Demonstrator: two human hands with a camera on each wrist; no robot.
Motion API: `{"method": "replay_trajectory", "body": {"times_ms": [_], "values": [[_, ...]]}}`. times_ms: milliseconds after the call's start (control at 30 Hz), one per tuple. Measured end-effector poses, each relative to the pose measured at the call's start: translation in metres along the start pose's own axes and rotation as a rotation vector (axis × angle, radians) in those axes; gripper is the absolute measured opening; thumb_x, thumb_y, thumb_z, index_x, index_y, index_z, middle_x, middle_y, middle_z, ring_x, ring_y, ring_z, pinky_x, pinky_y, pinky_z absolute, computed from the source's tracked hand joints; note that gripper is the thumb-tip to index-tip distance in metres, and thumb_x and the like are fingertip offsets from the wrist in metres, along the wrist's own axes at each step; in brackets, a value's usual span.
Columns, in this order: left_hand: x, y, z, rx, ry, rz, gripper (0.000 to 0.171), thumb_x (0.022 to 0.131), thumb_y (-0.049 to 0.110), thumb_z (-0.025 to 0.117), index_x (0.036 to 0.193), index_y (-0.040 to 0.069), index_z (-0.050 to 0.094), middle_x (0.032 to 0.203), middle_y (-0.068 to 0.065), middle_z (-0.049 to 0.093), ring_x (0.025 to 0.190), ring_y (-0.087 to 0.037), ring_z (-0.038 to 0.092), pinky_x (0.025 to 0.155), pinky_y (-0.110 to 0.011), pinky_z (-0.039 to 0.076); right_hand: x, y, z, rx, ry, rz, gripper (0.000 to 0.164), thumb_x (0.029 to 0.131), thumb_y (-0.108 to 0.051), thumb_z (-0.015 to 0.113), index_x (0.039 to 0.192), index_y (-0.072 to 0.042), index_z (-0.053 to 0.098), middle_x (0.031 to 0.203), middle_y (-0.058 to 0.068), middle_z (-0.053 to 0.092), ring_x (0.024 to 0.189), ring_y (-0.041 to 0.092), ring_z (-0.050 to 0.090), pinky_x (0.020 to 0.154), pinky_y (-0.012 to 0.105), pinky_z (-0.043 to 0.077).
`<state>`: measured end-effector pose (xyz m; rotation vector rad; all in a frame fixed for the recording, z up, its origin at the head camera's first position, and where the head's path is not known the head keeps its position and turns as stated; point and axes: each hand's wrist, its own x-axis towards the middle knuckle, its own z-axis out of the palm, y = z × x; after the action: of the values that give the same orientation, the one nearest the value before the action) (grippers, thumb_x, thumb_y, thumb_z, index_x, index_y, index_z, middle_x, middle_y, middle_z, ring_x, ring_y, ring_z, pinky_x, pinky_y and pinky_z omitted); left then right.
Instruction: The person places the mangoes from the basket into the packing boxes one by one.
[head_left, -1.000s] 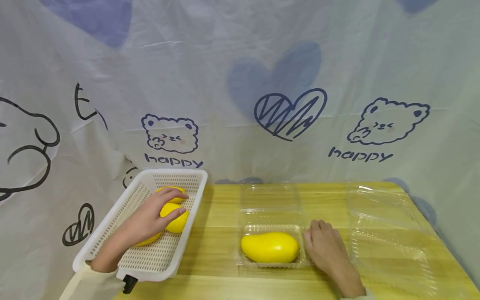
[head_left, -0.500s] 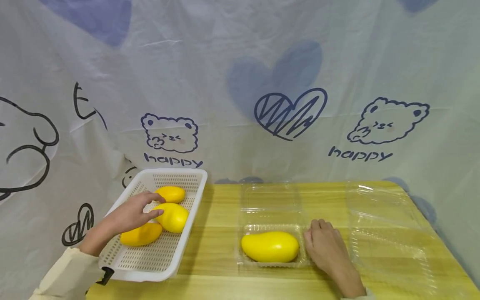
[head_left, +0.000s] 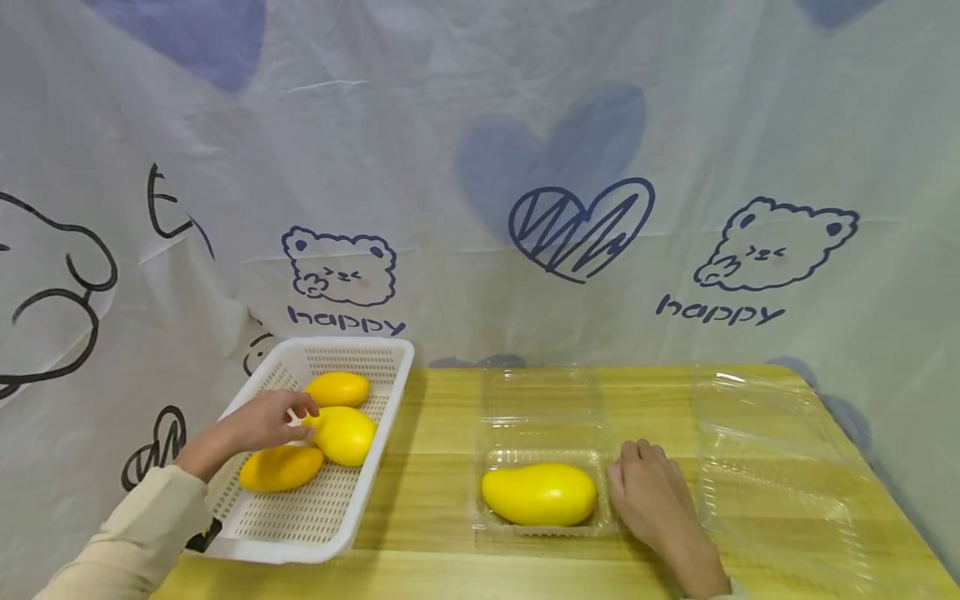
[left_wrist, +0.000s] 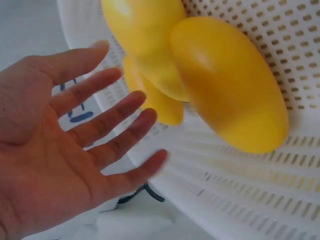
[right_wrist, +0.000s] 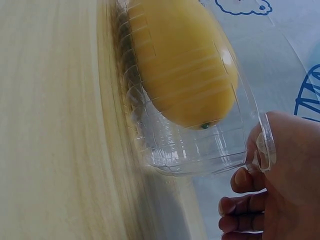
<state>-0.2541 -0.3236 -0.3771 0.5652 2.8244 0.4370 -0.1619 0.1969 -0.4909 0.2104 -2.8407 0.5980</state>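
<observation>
Head view: yellow mangoes, total qty 4; 3 in white basket (qty 1) at L side of table, 1 in clear container nr centre, lying lengthwise side to side, lid folded back to the rear. The 3 in basket lie front to back, middle one between the other two. Clear packaging also at R of table; can't tell if 1 pc or several nested. Hands, qty 2. L hand over basket, fingers lightly bent, tips nr middle mango; contact can't be confirmed from this angle. R hand at R edge of clear container, fingers curled. Sleeve on L arm cream, w/ black strap nr cuff. Backdrop cloth, white, printed: word "happy" legible x2, each under 1 bear-face drawing (qty 2); scribbled heart outlines, qty 2, 1 large nr centre, 1 small at far L; partial lettering upper L, approx. an "E". L wrist view: same 3 mangoes against perforated basket wall; L hand palm in view, all 5 digits extended & spread, empty. R wrist view: 1 mango in clear container, dark green spot at its end; R hand pinching container rim, thumb seen thru plastic, other fingers curled below; part of blue cloth print behind.
</observation>
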Motion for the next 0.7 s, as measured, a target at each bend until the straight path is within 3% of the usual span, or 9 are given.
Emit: {"method": "replay_trajectory", "body": {"times_ms": [267, 500, 700], "values": [[0.001, -0.015, 0.006, -0.01, -0.182, -0.083, 0.033, 0.082, 0.016, 0.087, 0.111, 0.008, 0.073, 0.112, -0.018, 0.064, 0.099, -0.036, 0.058, 0.088, -0.055, 0.051, -0.001, -0.001, 0.0, 0.005, 0.0, 0.005, 0.02, 0.101, -0.014, 0.048, 0.082, -0.009, 0.052, 0.079, 0.004, 0.047, 0.074, 0.022, 0.044, 0.068, 0.037, 0.039], [0.001, -0.022, 0.009, -0.093, -0.315, -0.284, 0.05, 0.08, 0.015, 0.088, 0.126, 0.011, 0.067, 0.125, -0.023, 0.054, 0.101, -0.038, 0.054, 0.071, -0.055, 0.056, 0.0, -0.001, 0.001, 0.009, -0.006, 0.004, 0.02, 0.101, -0.014, 0.047, 0.083, -0.009, 0.052, 0.079, 0.004, 0.046, 0.074, 0.021, 0.043, 0.069, 0.037, 0.039], [0.001, -0.025, 0.009, -0.126, -0.383, -0.357, 0.068, 0.075, 0.018, 0.093, 0.134, 0.008, 0.061, 0.131, -0.03, 0.051, 0.109, -0.045, 0.056, 0.079, -0.068, 0.053, 0.0, -0.001, 0.001, 0.011, -0.017, 0.012, 0.02, 0.101, -0.014, 0.046, 0.083, -0.009, 0.052, 0.079, 0.004, 0.046, 0.074, 0.021, 0.043, 0.069, 0.037, 0.039]]}}
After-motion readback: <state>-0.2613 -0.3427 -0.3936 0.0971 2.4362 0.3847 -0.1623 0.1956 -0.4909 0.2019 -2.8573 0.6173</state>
